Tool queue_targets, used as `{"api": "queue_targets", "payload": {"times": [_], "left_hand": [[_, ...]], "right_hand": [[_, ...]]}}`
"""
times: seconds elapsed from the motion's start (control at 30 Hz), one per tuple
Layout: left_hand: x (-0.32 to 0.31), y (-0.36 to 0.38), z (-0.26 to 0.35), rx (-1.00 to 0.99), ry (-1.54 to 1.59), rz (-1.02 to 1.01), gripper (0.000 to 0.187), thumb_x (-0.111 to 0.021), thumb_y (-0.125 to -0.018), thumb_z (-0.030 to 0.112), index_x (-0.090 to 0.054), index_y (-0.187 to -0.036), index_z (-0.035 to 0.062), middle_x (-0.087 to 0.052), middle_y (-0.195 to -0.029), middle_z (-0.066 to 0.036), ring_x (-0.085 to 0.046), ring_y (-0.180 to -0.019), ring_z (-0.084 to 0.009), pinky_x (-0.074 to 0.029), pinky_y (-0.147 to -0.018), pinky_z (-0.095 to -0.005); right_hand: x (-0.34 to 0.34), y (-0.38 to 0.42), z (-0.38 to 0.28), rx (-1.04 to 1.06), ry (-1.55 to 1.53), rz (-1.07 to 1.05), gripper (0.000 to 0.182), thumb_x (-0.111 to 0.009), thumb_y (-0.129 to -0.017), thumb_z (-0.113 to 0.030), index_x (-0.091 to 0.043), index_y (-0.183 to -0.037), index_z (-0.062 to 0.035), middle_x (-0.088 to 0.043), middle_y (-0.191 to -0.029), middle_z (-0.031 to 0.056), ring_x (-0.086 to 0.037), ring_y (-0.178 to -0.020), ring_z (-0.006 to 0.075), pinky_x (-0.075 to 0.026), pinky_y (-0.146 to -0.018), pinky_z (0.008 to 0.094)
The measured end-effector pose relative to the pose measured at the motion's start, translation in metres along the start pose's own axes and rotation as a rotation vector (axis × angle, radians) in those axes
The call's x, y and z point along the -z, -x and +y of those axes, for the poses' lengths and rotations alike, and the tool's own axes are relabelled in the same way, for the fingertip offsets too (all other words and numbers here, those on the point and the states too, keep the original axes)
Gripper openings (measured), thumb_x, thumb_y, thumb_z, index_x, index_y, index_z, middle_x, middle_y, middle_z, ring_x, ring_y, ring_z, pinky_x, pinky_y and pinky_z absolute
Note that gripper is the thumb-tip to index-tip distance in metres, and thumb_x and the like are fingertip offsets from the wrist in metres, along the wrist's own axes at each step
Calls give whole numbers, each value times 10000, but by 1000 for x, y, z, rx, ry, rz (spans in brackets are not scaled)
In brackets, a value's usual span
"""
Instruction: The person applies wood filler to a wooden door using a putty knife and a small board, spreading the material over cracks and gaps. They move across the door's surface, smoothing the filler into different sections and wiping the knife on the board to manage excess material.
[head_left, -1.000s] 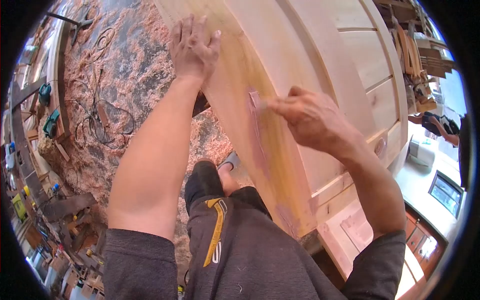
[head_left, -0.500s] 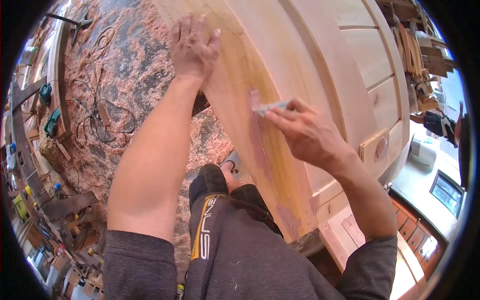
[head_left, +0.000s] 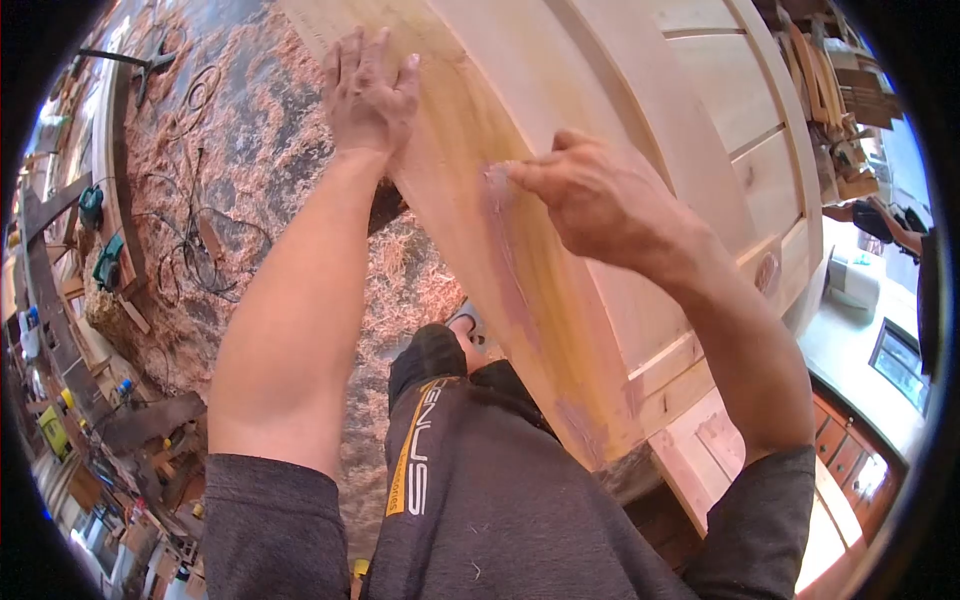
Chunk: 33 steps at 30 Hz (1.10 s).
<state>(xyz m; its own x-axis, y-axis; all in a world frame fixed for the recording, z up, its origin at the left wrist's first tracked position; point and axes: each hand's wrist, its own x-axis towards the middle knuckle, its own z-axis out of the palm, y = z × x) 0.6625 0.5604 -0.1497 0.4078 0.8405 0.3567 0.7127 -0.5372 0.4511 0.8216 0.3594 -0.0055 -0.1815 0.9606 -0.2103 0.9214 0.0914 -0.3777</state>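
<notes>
My left hand [head_left: 370, 105] rests with its fingers stretched out on the near edge of a pale wooden door [head_left: 480, 130]. In my right hand [head_left: 600, 200] is a thin putty scraper [head_left: 499, 174], mostly hidden by the closed fingers. Its tip touches the door at the upper end of a pinkish smear of filler [head_left: 508, 255], which runs along a yellowish board. A second patch of filler [head_left: 580, 425] marks the board's lower end, close to my shirt.
Wood shavings [head_left: 270, 130] and a looped cable [head_left: 200, 240] cover the floor at left. Green power tools [head_left: 107, 260] sit along a timber beam. Stacked wood [head_left: 870, 110] stands at far right, near a person's arm [head_left: 900, 232]. Another panelled piece [head_left: 700, 445] lies below the door.
My right hand has moved up and slightly left along the filler, turning so that the scraper is less visible. My left hand stays on the door while the view shifts a little.
</notes>
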Motion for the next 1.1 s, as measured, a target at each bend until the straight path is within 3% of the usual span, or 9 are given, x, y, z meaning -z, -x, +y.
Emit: {"api": "queue_targets", "payload": {"times": [0.37,0.47,0.57,0.67,0.73,0.83,0.93,1.0,1.1], "left_hand": [[1,-4,0,-49,-49,-18,577,-550,-972,488,-562,-1413,117,-430,-1542,-180,-343,-1442,-385,-265,-1208,-466],[-23,-12,-44,-356,-195,10,498,-549,-992,408,-585,-1382,100,-493,-1478,-211,-426,-1377,-404,-288,-1191,-481],[-23,-14,-58,-595,-401,16,404,-541,-1000,279,-595,-1376,142,-521,-1453,-214,-435,-1383,-396,-278,-1197,-489],[-19,-19,-64,-653,-548,-66,418,-527,-981,181,-578,-1395,198,-500,-1480,-210,-398,-1428,-387,-272,-1201,-509],[-29,-36,-86,-712,-737,-96,440,-553,-972,198,-546,-1411,168,-536,-1446,-211,-448,-1399,-379,-324,-1180,-480],[-7,-83,-60,-102,-311,-541,363,-593,-954,215,-627,-1305,129,-614,-1342,-218,-574,-1279,-344,-456,-1077,-428],[37,-12,72,-179,138,-426,294,-638,-936,267,-707,-1154,81,-709,-1135,-201,-688,-1043,-321,-544,-899,-390],[9,55,130,-275,313,-480,251,-688,-924,279,-708,-892,32,-657,-777,-111,-595,-697,-213,-490,-654,-359],[14,178,232,-168,571,-705,343,-694,-940,326,-685,-847,-4,-628,-670,-84,-554,-652,-129,-468,-641,-321]], "right_hand": [[5,37,-15,81,29,-344,362,-569,-795,-4,-717,-1113,-95,-733,-971,110,-639,-942,308,-553,-793,412],[32,113,-24,-67,-186,22,280,-603,-800,-47,-730,-1050,-48,-736,-1046,96,-654,-968,286,-559,-834,393],[36,247,-32,-388,-367,527,481,-573,-813,58,-652,-1280,-26,-731,-1143,101,-657,-928,250,-545,-820,350],[-28,421,-75,-1126,-1028,1114,402,-533,-916,35,-611,-1310,41,-712,-1104,106,-668,-905,168,-550,-772,318],[-86,507,-119,-1068,-1270,1654,385,-596,-886,-37,-629,-1268,-2,-681,-1159,90,-672,-1053,210,-546,-928,347],[-211,616,-207,-1301,-1568,1999,354,-631,-857,-82,-640,-1210,-42,-697,-1111,66,-683,-1046,249,-561,-927,395],[-290,642,-259,-1378,-1636,2017,351,-611,-867,-72,-640,-1217,-43,-701,-1070,67,-689,-974,243,-574,-822,383],[-319,627,-267,-1490,-1643,2130,330,-573,-902,-55,-638,-1226,-40,-703,-959,54,-700,-817,201,-579,-675,346],[-322,623,-236,-1306,-1679,1952,311,-568,-909,-34,-640,-1211,-35,-705,-1080,85,-691,-976,233,-574,-819,374]]}}
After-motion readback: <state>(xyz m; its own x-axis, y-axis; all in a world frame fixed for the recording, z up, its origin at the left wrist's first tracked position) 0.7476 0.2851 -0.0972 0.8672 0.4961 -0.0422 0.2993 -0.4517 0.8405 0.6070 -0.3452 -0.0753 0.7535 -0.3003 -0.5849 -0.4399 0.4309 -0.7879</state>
